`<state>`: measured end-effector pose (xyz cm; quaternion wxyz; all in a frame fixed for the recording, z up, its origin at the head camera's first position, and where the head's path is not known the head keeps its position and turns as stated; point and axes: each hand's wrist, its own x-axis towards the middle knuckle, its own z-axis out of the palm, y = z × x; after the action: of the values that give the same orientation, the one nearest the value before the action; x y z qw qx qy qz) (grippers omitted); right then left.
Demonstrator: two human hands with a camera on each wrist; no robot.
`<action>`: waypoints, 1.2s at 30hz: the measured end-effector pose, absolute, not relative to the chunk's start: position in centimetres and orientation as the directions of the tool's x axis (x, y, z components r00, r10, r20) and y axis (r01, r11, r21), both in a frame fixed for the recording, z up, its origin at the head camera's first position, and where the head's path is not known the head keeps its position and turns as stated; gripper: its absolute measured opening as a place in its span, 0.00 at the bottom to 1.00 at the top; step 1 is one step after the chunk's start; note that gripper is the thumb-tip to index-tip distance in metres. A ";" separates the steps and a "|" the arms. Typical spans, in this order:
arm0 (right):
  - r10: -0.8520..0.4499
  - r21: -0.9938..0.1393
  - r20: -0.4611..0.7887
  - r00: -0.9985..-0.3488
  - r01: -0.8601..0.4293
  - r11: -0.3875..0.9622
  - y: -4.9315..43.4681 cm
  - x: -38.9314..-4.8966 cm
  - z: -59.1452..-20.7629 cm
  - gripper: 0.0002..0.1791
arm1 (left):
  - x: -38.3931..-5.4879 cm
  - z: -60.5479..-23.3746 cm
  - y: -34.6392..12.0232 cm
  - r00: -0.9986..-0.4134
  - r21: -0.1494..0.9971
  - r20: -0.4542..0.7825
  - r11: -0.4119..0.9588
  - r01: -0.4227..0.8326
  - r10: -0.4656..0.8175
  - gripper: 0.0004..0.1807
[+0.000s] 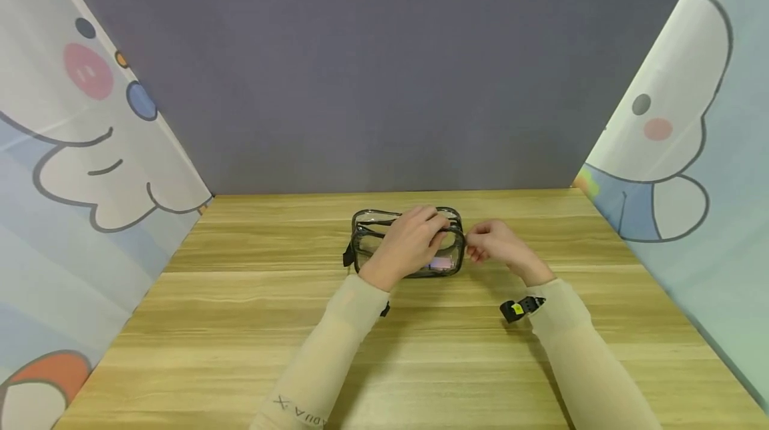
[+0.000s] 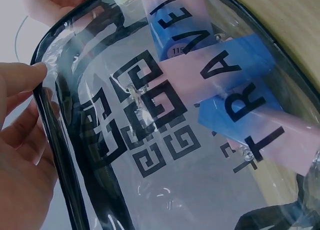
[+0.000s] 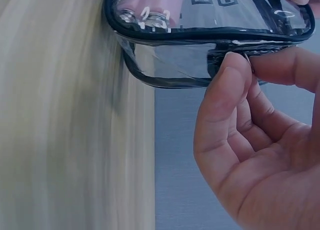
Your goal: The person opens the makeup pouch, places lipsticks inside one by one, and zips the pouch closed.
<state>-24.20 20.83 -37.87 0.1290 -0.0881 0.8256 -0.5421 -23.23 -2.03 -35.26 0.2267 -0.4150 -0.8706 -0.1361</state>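
A clear travel pouch [image 1: 368, 258] with black piping stands on the table, lettered TRAVEL across its front. Inside it, pink-and-blue pieces [image 2: 210, 75] show through the plastic. My left hand [image 1: 411, 242] reaches over the pouch and grips its upper edge, thumb on the near side of the black piping [image 2: 47, 125] and fingers behind. At the pouch's right end, my right hand [image 1: 497, 243] pinches a small zipper pull [image 3: 247, 58] between thumb and forefinger, beside a black end tab [image 3: 216, 57]. The pinching fingertips cover most of the pull.
The wooden table [image 1: 270, 323] runs back to a dark grey panel [image 1: 384, 69]. Cartoon-printed curtains [image 1: 673, 103] flank both sides. A black strap [image 1: 517, 310] hangs at the right wrist, and a black tab [image 1: 348, 256] sticks out from the pouch's left end.
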 end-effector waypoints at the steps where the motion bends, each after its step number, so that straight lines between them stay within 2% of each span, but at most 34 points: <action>1: -0.284 -0.918 -0.118 -0.952 -0.005 0.397 20.9 -24.3 -37.8 0.11 | -23.2 -35.2 -2.0 -0.554 0.046 0.504 0.620 0.783 0.662 0.05; 27: -0.319 -0.916 -0.098 -0.943 -0.040 0.400 21.2 -24.2 -36.0 0.11 | -23.2 -35.5 -1.9 -0.538 0.053 0.524 0.605 0.794 0.660 0.04; 36: -0.298 -0.902 -0.082 -0.951 -0.057 0.428 20.9 -24.2 -35.4 0.11 | -23.1 -35.4 -1.9 -0.552 0.040 0.510 0.623 0.781 0.659 0.04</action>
<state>-24.17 20.93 -35.35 0.1152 -0.1061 0.8370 -0.5243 -23.13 -1.91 -35.40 0.2302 -0.4134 -0.8711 -0.1320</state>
